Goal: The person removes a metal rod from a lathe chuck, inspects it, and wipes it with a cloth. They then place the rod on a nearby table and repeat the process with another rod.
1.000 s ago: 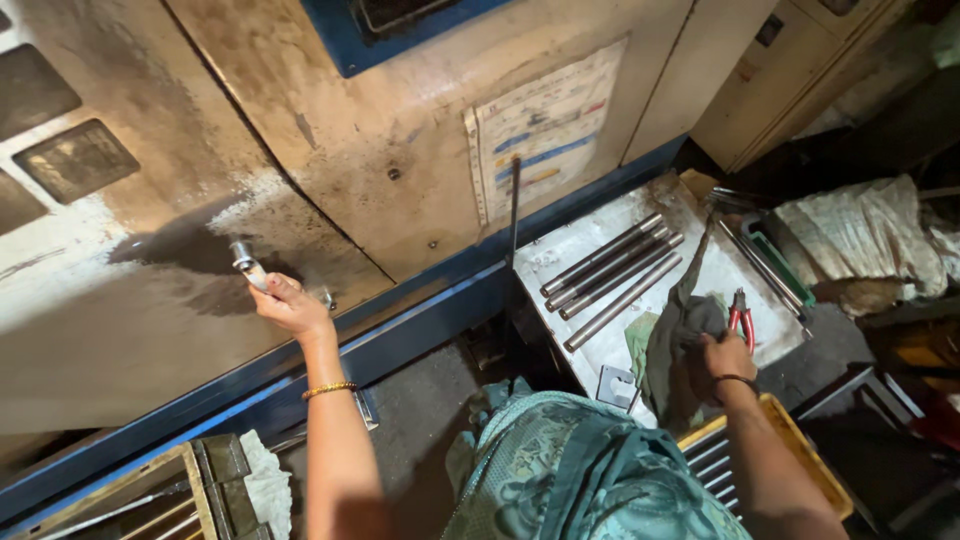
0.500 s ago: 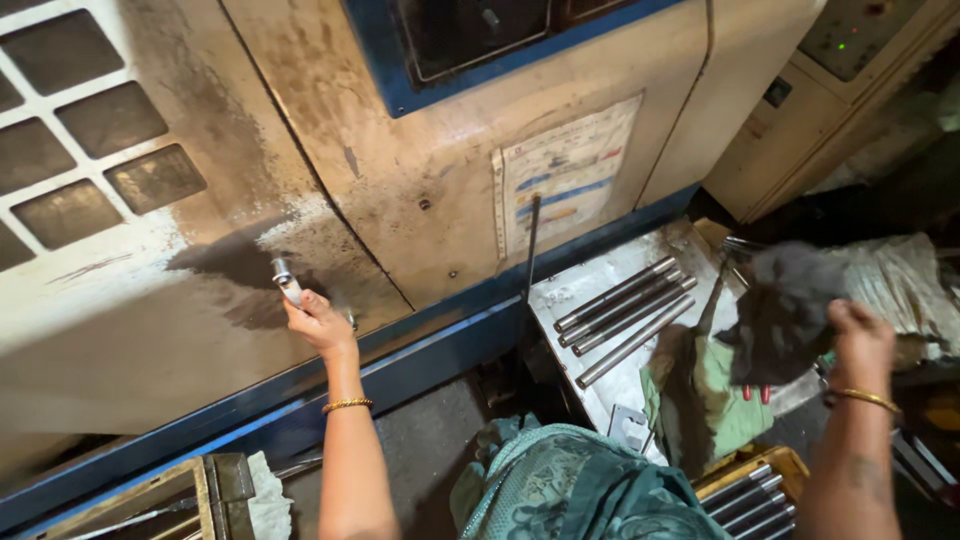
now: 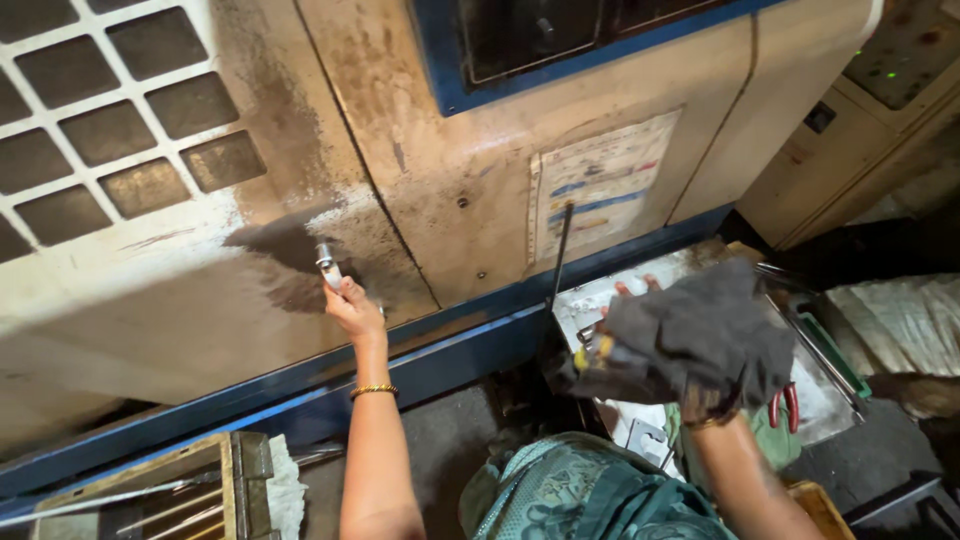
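A flat metal tray [image 3: 650, 290] sits low beside the big machine's blue edge [image 3: 440, 355]; red pliers [image 3: 783, 405] lie on the tray; a green cloth [image 3: 765, 440] lies just beside them.

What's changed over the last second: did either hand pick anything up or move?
The right hand took the dark rag off the tray of tools and lifted it up and in toward the machine panel. The left hand stayed on the small metal handle on the panel; the red-handled pliers still lie on the tray.
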